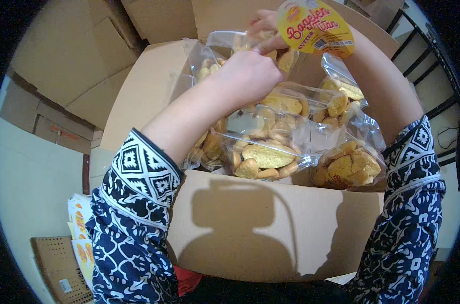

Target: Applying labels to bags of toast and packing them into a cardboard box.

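Observation:
Several clear plastic bags of toasted bread slices (268,155) lie in an open cardboard box (275,224). At the box's far side, my left hand (254,76) is closed at the top of a bag of bread slices (287,60). My right hand (266,28) is beside it at the same bag, its fingers slightly blurred. A yellow oval printed label (315,28) is over my right wrist and hides part of that hand; how it is held there cannot be told. More bags lie at the right, one near the front corner (347,167).
Flattened cardboard and cartons (78,57) stand at the left and back. A black metal railing (431,60) runs along the right. Printed sheets of labels (82,250) and a perforated brown cardboard piece (55,266) are at the lower left. The box's flaps spread outward.

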`<action>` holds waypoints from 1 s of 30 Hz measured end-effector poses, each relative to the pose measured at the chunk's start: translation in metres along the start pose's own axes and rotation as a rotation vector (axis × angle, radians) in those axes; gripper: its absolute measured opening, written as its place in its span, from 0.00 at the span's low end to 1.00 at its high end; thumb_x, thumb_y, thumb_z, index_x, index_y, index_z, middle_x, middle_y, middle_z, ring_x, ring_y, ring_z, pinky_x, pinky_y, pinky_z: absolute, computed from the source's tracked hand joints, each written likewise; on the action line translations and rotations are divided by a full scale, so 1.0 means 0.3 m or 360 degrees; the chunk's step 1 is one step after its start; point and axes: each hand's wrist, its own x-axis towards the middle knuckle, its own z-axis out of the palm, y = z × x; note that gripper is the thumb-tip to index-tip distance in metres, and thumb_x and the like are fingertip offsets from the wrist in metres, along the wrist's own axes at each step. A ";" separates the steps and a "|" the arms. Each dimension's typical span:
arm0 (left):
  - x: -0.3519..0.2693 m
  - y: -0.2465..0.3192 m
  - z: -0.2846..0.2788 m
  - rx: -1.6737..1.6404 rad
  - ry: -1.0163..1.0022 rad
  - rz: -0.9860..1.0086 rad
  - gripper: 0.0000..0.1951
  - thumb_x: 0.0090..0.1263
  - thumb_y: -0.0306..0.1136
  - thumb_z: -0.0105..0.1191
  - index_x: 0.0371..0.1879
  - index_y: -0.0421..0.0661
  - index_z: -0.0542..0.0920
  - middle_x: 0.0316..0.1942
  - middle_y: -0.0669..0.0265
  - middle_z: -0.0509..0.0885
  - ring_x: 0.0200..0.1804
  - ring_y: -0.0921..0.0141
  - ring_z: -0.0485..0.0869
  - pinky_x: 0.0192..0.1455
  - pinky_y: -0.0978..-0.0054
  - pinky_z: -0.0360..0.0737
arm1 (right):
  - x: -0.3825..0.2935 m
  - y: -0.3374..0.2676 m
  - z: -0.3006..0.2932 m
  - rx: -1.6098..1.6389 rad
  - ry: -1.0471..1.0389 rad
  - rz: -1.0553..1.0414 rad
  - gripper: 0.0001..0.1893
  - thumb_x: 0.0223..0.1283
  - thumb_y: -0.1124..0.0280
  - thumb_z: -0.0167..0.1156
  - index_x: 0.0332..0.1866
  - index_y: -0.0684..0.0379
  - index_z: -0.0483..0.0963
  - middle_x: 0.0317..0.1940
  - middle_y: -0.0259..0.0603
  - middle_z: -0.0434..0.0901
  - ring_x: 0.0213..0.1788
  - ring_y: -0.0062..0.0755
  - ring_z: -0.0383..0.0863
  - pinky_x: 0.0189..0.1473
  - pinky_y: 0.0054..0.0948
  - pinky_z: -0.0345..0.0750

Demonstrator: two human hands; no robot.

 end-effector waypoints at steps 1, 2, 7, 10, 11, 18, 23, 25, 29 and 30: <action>-0.014 -0.013 0.009 0.0001 -0.0005 -0.0011 0.08 0.53 0.28 0.50 0.30 0.49 0.81 0.29 0.61 0.82 0.35 0.64 0.83 0.35 0.69 0.79 | 0.007 -0.046 0.036 0.0156 0.0001 0.0115 0.13 0.50 0.66 0.56 0.40 0.60 0.72 0.29 0.45 0.77 0.34 0.39 0.77 0.39 0.31 0.75; -0.029 -0.025 0.020 -0.0101 0.0074 -0.0055 0.07 0.55 0.30 0.50 0.30 0.48 0.80 0.29 0.61 0.82 0.34 0.62 0.82 0.34 0.66 0.79 | 0.010 -0.053 0.068 0.0311 0.0000 0.0229 0.14 0.51 0.66 0.57 0.43 0.60 0.72 0.30 0.44 0.76 0.36 0.39 0.76 0.41 0.31 0.74; -0.048 -0.028 0.008 -0.0185 0.0176 -0.0101 0.06 0.57 0.32 0.49 0.30 0.47 0.79 0.28 0.58 0.80 0.32 0.60 0.81 0.33 0.64 0.78 | 0.010 -0.107 0.156 0.0557 0.0049 0.0512 0.24 0.53 0.63 0.57 0.57 0.54 0.65 0.40 0.44 0.74 0.45 0.39 0.73 0.48 0.32 0.72; -0.068 -0.038 -0.011 -0.0214 0.0182 -0.0189 0.07 0.57 0.33 0.49 0.30 0.47 0.80 0.28 0.59 0.81 0.32 0.60 0.81 0.32 0.64 0.78 | -0.002 -0.110 0.163 0.0113 0.0039 0.0223 0.32 0.52 0.64 0.57 0.64 0.48 0.57 0.49 0.46 0.69 0.50 0.41 0.69 0.52 0.35 0.70; -0.066 -0.040 -0.013 -0.0208 0.0229 -0.0151 0.07 0.57 0.33 0.49 0.30 0.48 0.80 0.27 0.59 0.81 0.31 0.60 0.82 0.32 0.64 0.78 | -0.009 -0.093 0.169 -0.0131 -0.0045 0.0050 0.35 0.51 0.66 0.58 0.67 0.45 0.53 0.52 0.46 0.66 0.51 0.42 0.68 0.53 0.37 0.69; -0.065 -0.033 -0.011 -0.0175 0.0384 -0.0127 0.07 0.57 0.33 0.50 0.30 0.49 0.81 0.23 0.60 0.81 0.28 0.61 0.82 0.31 0.64 0.78 | 0.001 -0.140 0.154 0.0002 -0.0031 -0.0043 0.35 0.51 0.72 0.57 0.66 0.42 0.54 0.52 0.45 0.68 0.54 0.44 0.66 0.56 0.41 0.67; -0.066 -0.021 -0.033 -0.0141 0.0369 -0.0133 0.07 0.56 0.33 0.50 0.29 0.50 0.81 0.25 0.61 0.81 0.29 0.61 0.82 0.31 0.64 0.78 | -0.068 -0.053 0.220 0.0390 0.0198 0.0016 0.37 0.48 0.58 0.61 0.65 0.47 0.54 0.51 0.47 0.68 0.53 0.47 0.69 0.54 0.42 0.68; -0.068 -0.021 -0.033 -0.0161 0.0435 -0.0120 0.07 0.55 0.33 0.50 0.29 0.50 0.82 0.25 0.61 0.82 0.29 0.62 0.82 0.30 0.64 0.78 | -0.057 -0.109 0.221 -0.0049 0.0124 0.0048 0.38 0.46 0.60 0.62 0.66 0.46 0.54 0.51 0.48 0.68 0.52 0.49 0.70 0.54 0.41 0.68; -0.059 -0.018 -0.021 -0.0232 0.0549 -0.0113 0.06 0.54 0.32 0.49 0.26 0.50 0.82 0.24 0.63 0.81 0.28 0.62 0.82 0.29 0.65 0.78 | -0.041 -0.126 0.203 0.0336 0.0088 0.0030 0.38 0.42 0.62 0.62 0.64 0.44 0.55 0.49 0.49 0.68 0.52 0.50 0.70 0.50 0.43 0.71; -0.067 -0.016 -0.021 -0.0170 0.0527 -0.0114 0.06 0.54 0.32 0.49 0.25 0.50 0.81 0.25 0.63 0.81 0.29 0.62 0.82 0.29 0.65 0.78 | -0.013 -0.144 0.218 0.0190 -0.0045 0.0175 0.39 0.41 0.62 0.64 0.63 0.45 0.56 0.51 0.49 0.67 0.51 0.53 0.72 0.49 0.44 0.73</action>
